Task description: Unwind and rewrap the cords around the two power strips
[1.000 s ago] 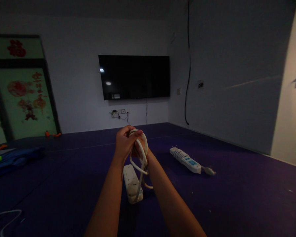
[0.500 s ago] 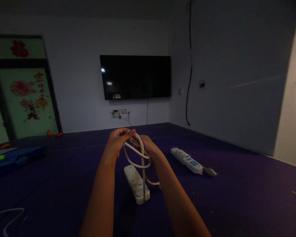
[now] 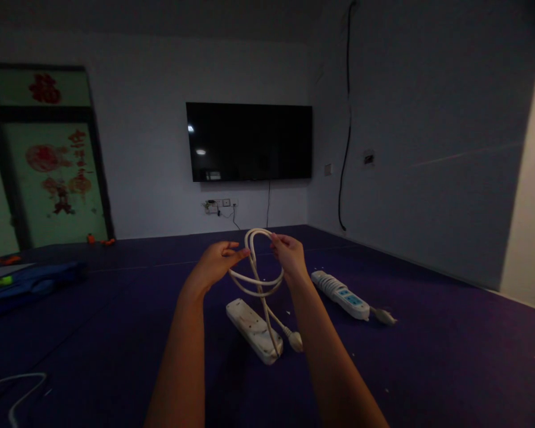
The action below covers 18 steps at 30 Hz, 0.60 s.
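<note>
My left hand (image 3: 216,264) and my right hand (image 3: 288,254) are raised in front of me, each pinching one side of a looped white cord (image 3: 257,261). The cord arches between the two hands, hangs in loose loops below them and runs down to a white power strip (image 3: 252,321) lying on the purple floor. The cord's plug (image 3: 295,340) rests beside the strip's near end. A second white power strip (image 3: 341,291), with its cord wound around it and blue markings, lies on the floor to the right of my right hand.
Purple carpet (image 3: 428,333) covers the floor. A black TV (image 3: 249,141) hangs on the far wall above wall sockets (image 3: 218,205). A blue object (image 3: 31,279) lies at the left, a thin white cable (image 3: 15,395) at bottom left, a decorated door (image 3: 49,172) beyond.
My hands have moved apart, and the cord that was bunched between them has opened into a wide loop. The plug has dropped to the floor beside the strip.
</note>
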{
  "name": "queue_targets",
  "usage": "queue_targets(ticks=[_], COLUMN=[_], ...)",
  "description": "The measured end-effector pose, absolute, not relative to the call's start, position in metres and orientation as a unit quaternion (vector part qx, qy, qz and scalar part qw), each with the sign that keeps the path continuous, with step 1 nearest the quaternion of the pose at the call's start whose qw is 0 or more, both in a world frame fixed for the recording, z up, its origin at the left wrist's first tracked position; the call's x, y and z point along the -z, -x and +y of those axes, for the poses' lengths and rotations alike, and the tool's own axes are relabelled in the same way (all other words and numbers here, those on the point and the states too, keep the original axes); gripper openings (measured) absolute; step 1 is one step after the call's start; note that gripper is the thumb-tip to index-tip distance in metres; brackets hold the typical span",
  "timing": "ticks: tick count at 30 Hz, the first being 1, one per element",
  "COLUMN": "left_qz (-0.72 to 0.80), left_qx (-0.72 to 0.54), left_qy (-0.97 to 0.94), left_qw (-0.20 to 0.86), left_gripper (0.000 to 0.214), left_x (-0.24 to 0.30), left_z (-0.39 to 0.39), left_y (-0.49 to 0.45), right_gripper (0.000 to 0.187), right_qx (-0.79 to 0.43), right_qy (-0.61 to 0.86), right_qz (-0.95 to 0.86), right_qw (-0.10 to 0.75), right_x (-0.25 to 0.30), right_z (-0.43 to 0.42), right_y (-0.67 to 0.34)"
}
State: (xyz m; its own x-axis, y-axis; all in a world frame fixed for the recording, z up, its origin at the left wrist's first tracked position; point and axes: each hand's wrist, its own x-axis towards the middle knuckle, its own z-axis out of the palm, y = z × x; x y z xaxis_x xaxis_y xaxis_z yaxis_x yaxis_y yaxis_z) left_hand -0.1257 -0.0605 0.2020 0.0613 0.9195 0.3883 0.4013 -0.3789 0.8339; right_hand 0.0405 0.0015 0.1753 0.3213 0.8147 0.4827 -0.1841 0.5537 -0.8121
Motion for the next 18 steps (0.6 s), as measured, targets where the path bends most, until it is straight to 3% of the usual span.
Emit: queue_targets(ticks=[9, 18], left_qz=[0.488, 0.517], left_qx=[-0.385, -0.396], left_qy=[-0.771, -0.757], left_qw=[0.137, 0.044], left_gripper=[0.023, 0.018], left_x=[-0.202, -0.202], left_z=[-0.061, -0.058], left_y=[0.113, 0.114], right_gripper=[0.045, 0.042], right_qx=[-0.345, -0.339], right_qy=[0.292, 0.322], right_qz=[-0.502, -0.586], right_qw=[0.738, 0.662], right_x=[-0.193, -0.205], right_z=[-0.021, -0.044], right_y=[-0.047, -0.081])
